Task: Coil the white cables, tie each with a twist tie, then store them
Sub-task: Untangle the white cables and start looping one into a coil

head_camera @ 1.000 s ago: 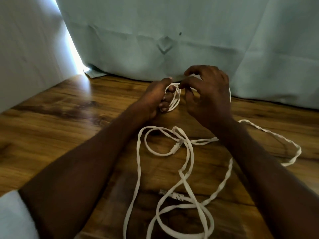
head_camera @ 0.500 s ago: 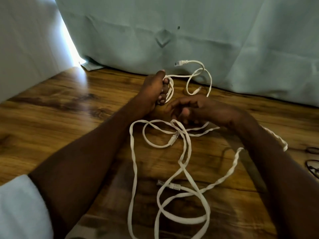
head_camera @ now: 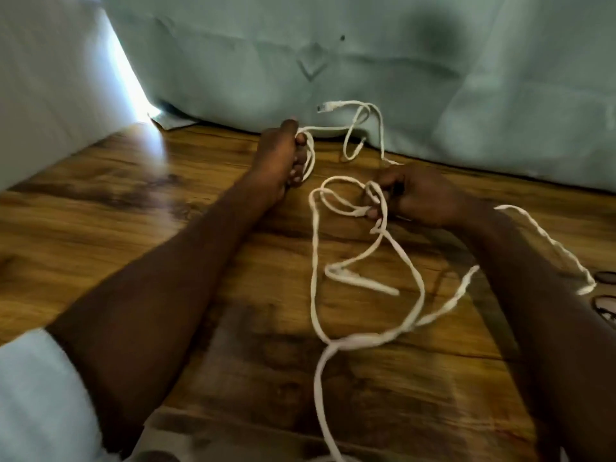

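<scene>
Head view | white cable blurred | right hand grip unclear

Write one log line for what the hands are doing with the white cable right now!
stage: coiling | left hand: grips small coil | right hand: grips white cable loop | rest: loose on wooden table

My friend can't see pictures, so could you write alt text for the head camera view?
A person's left hand holds a few small coils of white cable above a wooden table, while the right hand pinches a loose stretch of the same tangled cable. More cable trails in loops across the table toward the camera, one plug end sticking up before a pale curtain.
</scene>
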`<state>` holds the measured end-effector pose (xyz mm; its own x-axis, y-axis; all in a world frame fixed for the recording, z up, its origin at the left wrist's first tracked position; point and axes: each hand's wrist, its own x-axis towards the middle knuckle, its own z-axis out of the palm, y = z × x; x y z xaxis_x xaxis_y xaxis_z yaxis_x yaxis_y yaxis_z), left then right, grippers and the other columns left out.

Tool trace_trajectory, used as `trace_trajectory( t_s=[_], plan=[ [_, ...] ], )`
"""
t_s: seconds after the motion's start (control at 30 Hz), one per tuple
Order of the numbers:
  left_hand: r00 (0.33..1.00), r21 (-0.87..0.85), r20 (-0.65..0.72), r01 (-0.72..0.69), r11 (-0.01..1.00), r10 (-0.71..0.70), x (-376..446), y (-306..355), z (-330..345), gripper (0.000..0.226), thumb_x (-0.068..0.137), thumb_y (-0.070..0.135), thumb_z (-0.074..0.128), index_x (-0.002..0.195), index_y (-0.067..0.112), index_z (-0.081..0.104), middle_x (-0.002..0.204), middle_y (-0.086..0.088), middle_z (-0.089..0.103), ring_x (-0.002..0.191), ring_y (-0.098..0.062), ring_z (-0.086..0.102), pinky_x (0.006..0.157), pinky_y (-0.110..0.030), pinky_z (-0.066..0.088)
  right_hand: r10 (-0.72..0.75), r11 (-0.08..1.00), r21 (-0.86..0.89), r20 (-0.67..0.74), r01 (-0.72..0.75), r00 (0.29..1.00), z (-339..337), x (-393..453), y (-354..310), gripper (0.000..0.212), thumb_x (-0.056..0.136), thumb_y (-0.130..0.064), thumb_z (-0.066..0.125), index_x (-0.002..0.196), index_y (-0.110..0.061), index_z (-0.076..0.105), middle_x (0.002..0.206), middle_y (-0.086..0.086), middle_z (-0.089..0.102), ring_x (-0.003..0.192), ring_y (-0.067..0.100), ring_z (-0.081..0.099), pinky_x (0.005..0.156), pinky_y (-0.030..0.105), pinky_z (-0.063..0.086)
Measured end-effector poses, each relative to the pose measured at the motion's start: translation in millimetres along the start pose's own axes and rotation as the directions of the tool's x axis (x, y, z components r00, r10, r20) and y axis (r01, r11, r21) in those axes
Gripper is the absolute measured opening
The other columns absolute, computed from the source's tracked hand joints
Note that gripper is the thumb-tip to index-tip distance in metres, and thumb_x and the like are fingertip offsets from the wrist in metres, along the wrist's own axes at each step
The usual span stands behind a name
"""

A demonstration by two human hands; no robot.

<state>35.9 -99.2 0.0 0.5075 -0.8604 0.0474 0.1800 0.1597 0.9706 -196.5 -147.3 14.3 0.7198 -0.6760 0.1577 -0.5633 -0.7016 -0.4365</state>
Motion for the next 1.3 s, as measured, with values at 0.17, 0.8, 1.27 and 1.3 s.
trace_trajectory(
  t_s=[0.17, 0.8, 1.27, 1.3],
  plan=[
    [0.997, -0.010, -0.072, 0.000, 1.000, -0.001, 4.0, 1.5, -6.2, 0.041, 0.106, 0.032, 0.037, 0.068, 0.018, 0.046, 0.042, 0.002, 0.033, 0.031, -0.014, 0.023, 0.042, -0.017, 0.020, 0.285, 0.914, -0.158, -0.406, -0.373, 0.869, -3.9, 2.6, 36.3, 0.029, 0.071, -0.045, 0.086, 0.095, -0.030, 0.080, 0.090, 0.005, 0.076, 0.091, 0.029, 0.072, 0.073, 0.036, 0.055],
    [0.999, 0.068, -0.033, -0.029, 0.997, 0.032, -1.9, 0.0, 2.6, 0.038, 0.104, 0.026, 0.036, 0.068, 0.016, 0.046, 0.043, 0.001, 0.034, 0.034, -0.016, 0.025, 0.042, -0.021, 0.018, 0.035, 0.999, 0.033, -0.561, -0.019, 0.827, -48.9, -44.2, -30.4, 0.016, 0.090, -0.023, 0.072, 0.104, -0.028, 0.077, 0.092, -0.011, 0.072, 0.084, 0.008, 0.069, 0.081, 0.027, 0.054],
    [0.996, 0.153, 0.013, -0.085, 0.985, 0.084, -0.6, -7.0, 7.0, 0.041, 0.103, 0.035, 0.039, 0.066, 0.019, 0.048, 0.049, -0.002, 0.036, 0.033, -0.017, 0.027, 0.041, -0.018, 0.019, -0.352, 0.933, 0.167, 0.262, 0.317, 0.898, 6.0, -192.7, -58.3, 0.032, 0.085, -0.038, 0.083, 0.115, -0.031, 0.077, 0.141, -0.016, 0.058, 0.134, 0.009, 0.055, 0.106, 0.033, 0.049],
    [0.996, 0.152, 0.017, -0.092, 0.984, 0.090, -1.8, -6.8, 7.2, 0.041, 0.104, 0.034, 0.039, 0.066, 0.019, 0.048, 0.048, -0.002, 0.036, 0.032, -0.017, 0.027, 0.040, -0.018, 0.019, -0.339, 0.936, 0.161, 0.183, 0.312, 0.923, 12.2, -191.8, -56.7, 0.023, 0.087, -0.033, 0.082, 0.109, -0.027, 0.080, 0.131, -0.014, 0.063, 0.125, 0.010, 0.060, 0.099, 0.032, 0.051]
  ],
)
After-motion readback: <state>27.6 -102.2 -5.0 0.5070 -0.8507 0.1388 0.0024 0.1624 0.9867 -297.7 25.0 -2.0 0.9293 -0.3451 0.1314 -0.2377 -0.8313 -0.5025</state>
